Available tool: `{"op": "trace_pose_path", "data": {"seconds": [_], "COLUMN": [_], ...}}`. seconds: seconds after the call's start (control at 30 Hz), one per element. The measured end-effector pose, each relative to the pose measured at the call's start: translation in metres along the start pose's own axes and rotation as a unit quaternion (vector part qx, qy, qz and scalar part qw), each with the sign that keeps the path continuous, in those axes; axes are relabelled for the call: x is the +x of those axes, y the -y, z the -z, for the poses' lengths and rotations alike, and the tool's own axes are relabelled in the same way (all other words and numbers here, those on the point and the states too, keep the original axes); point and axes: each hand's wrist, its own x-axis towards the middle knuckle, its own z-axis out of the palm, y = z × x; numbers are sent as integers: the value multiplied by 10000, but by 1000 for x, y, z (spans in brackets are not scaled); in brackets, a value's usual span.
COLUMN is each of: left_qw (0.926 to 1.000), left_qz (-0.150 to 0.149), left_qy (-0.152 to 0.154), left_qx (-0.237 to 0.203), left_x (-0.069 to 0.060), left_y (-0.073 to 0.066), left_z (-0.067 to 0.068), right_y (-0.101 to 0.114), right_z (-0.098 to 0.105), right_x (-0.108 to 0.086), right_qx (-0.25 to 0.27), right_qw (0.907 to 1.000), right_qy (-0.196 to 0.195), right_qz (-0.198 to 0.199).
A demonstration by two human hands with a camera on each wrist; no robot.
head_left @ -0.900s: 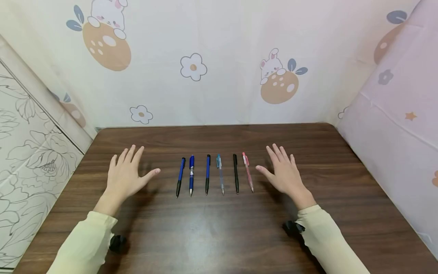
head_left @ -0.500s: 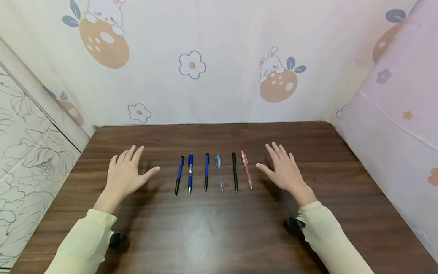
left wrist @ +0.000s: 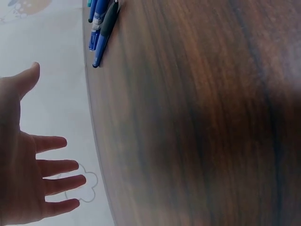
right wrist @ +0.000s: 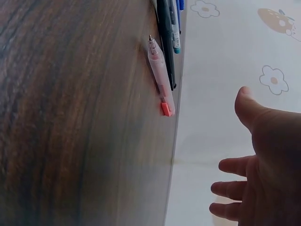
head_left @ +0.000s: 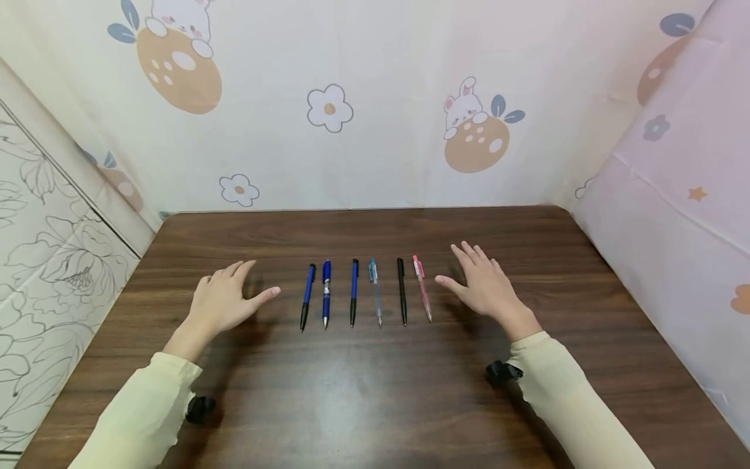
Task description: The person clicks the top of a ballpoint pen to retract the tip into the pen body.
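Note:
Several pens lie side by side in a row: a blue pen with a black grip (head_left: pixel 307 298), a darker blue pen (head_left: pixel 326 293), another blue and black pen (head_left: pixel 354 293), a clear pen with a teal top (head_left: pixel 376 292), a black pen (head_left: pixel 402 292) and a pink pen (head_left: pixel 422 288). My left hand (head_left: pixel 219 303) is spread left of the row, fingers relaxed and thumb toward the pens, holding nothing. On the other side my right hand (head_left: pixel 483 286) is likewise spread and empty, nearest the pink pen, which shows large in the right wrist view (right wrist: pixel 161 77).
The pens lie on a dark wooden table (head_left: pixel 346 391). Behind it hangs a pale curtain (head_left: pixel 387 130) with rabbits and flowers; similar cloth (head_left: pixel 674 215) runs along the right side. A white panel with flower line drawings (head_left: pixel 53 260) stands at the left.
My left fingers have dropped and bent a little, with the thumb moving slightly right. The right fingers have bent slightly too. The pens keep their places; the head view has shifted a little.

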Motion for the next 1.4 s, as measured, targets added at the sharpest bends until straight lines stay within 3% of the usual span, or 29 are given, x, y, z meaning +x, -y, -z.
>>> {"op": "trace_pose_path", "data": {"seconds": [0.23, 0.47, 0.7, 0.97, 1.4], "left_qw": [9981, 9893, 9819, 9798, 9796], "left_qz": [50, 231, 34, -274, -525], "left_qy": [288, 669, 654, 511, 471], "left_qx": [-534, -1279, -1779, -1916, -1880], "left_x": [1, 6, 11, 17, 22], "left_y": [-2, -1, -7, -21, -38], "left_z": [-6, -9, -17, -24, -35], "right_y": [0, 0, 3, 10, 34], "right_z": [-1, -3, -1, 5, 4], "right_x": [3, 9, 12, 21, 33], "right_qx": [74, 10, 509, 1394, 1550], "right_qw": [9999, 9994, 9979, 9899, 9858], "right_qy": [-58, -316, -381, -81, 159], "right_qz": [59, 106, 132, 256, 629]}}
